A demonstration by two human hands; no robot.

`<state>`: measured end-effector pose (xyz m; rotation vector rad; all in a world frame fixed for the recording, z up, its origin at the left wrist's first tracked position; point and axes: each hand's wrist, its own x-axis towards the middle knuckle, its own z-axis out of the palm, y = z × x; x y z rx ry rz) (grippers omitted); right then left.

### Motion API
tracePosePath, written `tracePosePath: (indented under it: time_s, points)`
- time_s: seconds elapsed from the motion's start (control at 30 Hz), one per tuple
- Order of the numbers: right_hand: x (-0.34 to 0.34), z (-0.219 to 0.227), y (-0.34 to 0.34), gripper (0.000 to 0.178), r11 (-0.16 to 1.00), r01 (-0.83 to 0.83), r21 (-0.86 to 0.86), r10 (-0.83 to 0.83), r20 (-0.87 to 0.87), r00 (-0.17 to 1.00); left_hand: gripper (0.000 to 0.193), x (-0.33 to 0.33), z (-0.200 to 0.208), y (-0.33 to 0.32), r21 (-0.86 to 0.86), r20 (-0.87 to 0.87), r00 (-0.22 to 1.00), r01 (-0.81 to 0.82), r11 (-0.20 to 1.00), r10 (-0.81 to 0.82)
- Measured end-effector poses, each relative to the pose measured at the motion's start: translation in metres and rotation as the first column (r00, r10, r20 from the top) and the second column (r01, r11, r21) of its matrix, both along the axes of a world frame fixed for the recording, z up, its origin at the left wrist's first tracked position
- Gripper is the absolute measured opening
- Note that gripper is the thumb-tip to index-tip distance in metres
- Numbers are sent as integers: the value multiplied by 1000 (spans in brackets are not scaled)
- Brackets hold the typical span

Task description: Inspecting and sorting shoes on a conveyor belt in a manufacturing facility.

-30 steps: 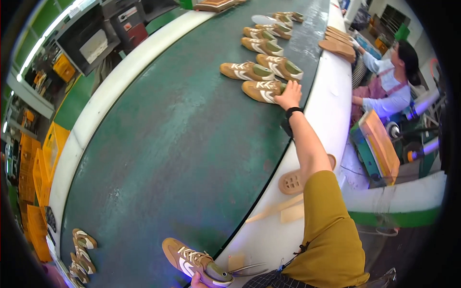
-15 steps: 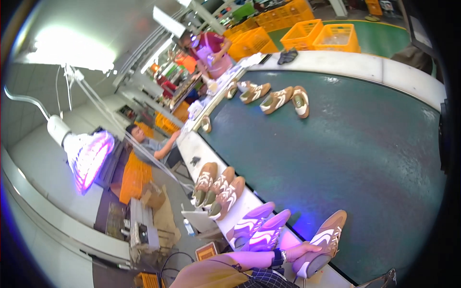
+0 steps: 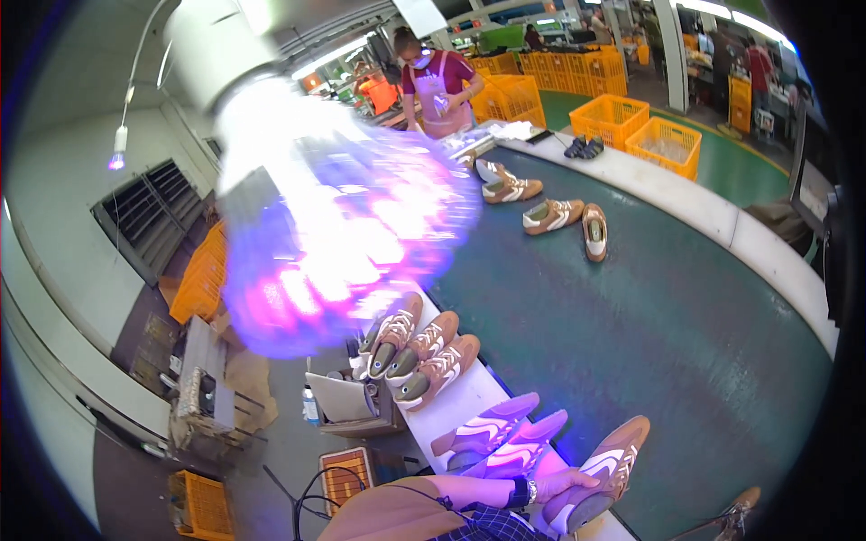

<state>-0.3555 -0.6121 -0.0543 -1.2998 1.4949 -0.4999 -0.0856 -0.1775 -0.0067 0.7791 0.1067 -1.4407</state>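
Note:
My left hand point(image 3: 566, 485), with a dark band on its wrist, lies over the heel end of a tan sneaker with white stripes point(image 3: 606, 469) and grips it. The sneaker lies at the near edge of the dark green conveyor belt point(image 3: 686, 361). Just left of it, two more sneakers point(image 3: 496, 437) lie on the white rim, lit purple. My right hand is out of the picture.
Three tan sneakers point(image 3: 417, 356) stand in a row farther along the white rim point(image 3: 451, 406). Several sneakers point(image 3: 555, 215) lie across the belt. A bright purple lamp glare point(image 3: 334, 234) covers the middle left. A person in an apron point(image 3: 437, 86) stands beyond, near yellow crates point(image 3: 645, 126).
The view has swung from far along the belt to the near rim and lamp. My left hand has stayed on the tan sneaker; my right arm has left the picture.

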Motion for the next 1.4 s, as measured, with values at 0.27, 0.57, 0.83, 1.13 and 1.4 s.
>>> tracePosePath:
  time_s: [0.27, 0.57, 0.83, 1.13, 1.4]
  points:
    - [133, 10, 113, 31, 772, -633, -56, 613, -196, 765, 44, 5, 29, 41, -198, -98, 995, -39, 979, 20]
    - [199, -55, 157, 65, 354, -935, 30, 751, -605, 265, 45, -4, 47, 99, -368, 73, 976, -164, 915, 205]
    - [188, -88, 165, 63, 854, -452, -260, 455, -51, 889, 46, 6, 27, 93, -113, -201, 960, -223, 968, 197]
    - [146, -22, 144, 50, 893, -419, 162, 277, 537, 797, 47, 13, 17, 44, 22, -216, 967, -136, 991, 137]
    - [116, 16, 141, 78, 861, -481, -168, 481, -43, 876, 45, 16, -19, -5, 51, 63, 990, 127, 991, -130]
